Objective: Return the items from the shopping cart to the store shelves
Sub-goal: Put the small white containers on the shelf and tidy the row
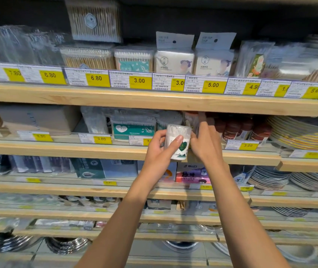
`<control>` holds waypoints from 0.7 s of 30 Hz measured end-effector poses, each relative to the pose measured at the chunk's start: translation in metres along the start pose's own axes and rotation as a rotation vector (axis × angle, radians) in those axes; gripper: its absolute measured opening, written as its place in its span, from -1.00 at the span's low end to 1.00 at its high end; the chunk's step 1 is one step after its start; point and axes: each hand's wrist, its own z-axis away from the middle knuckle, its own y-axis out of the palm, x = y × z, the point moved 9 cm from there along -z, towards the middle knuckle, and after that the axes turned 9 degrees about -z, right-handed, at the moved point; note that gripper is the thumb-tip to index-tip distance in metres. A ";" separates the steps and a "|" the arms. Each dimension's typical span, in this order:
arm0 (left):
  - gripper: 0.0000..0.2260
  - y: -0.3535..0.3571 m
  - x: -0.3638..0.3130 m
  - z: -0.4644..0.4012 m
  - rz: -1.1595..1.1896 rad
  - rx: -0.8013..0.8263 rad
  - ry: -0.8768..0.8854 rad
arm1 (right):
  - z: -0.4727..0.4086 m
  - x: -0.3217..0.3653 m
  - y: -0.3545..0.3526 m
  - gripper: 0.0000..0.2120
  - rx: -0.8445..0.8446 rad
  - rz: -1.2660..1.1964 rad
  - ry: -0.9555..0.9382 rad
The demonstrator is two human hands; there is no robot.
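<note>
yellow price tags (97, 79) — wooden shelves (115, 99)
</note>
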 end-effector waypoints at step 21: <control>-0.53 -0.224 -0.005 0.039 0.036 -0.811 0.046 | 0.081 0.105 0.062 -0.79 -0.305 -0.495 -0.434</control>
